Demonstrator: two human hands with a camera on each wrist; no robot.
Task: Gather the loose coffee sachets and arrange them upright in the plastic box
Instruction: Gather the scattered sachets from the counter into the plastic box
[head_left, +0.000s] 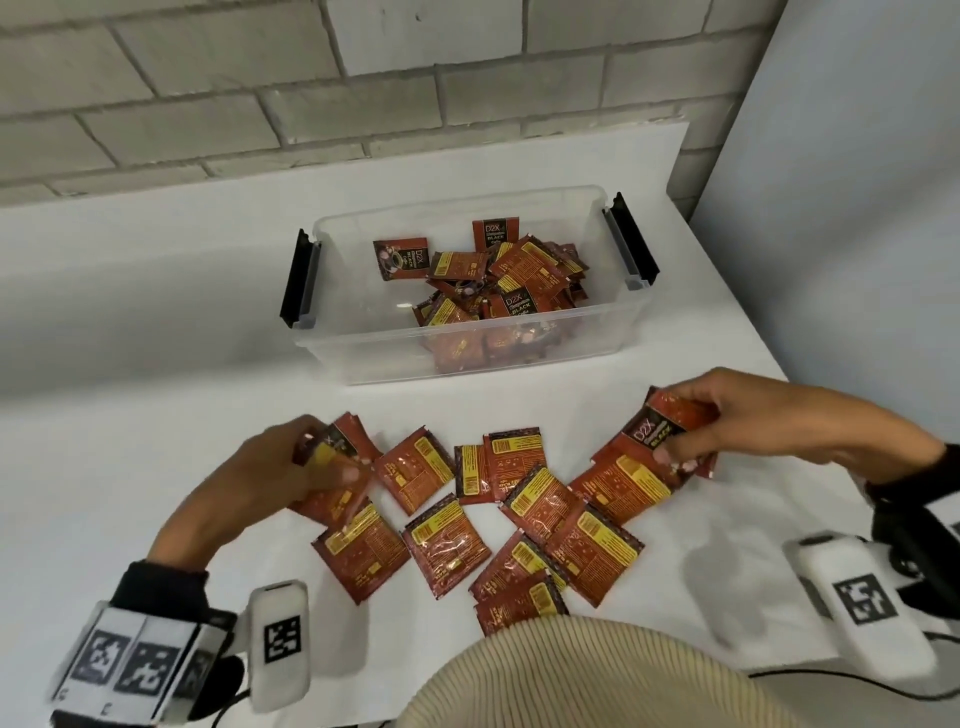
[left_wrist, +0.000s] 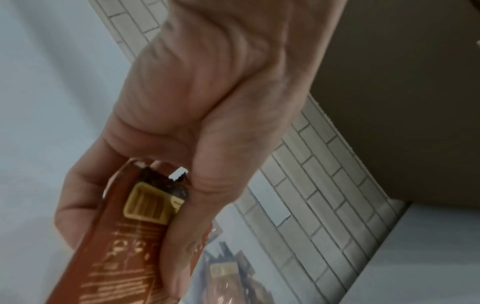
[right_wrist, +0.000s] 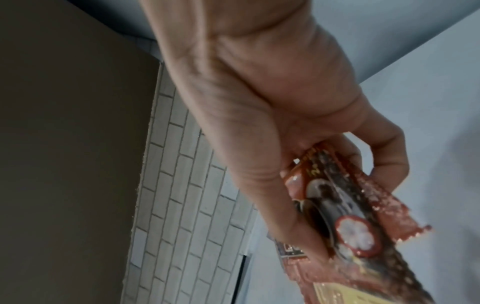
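Sachets are gripped by the left hand (head_left: 280, 470) and right hand (head_left: 748, 415); the plastic box (head_left: 618, 332) is shown whole only from the head. A white table (head_left: 156, 467) is backed by brick wall (head_left: 208, 104).

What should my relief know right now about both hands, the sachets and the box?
Left hand grips sachets at the left end of the loose spread. Right hand grips a small bunch at the right end. The plastic box stands open behind, with a jumbled pile of sachets toward its right side, mostly not upright.
Done: part of the lot is boxed.
Left: gather the spread on the table, box it, and stand everything upright.
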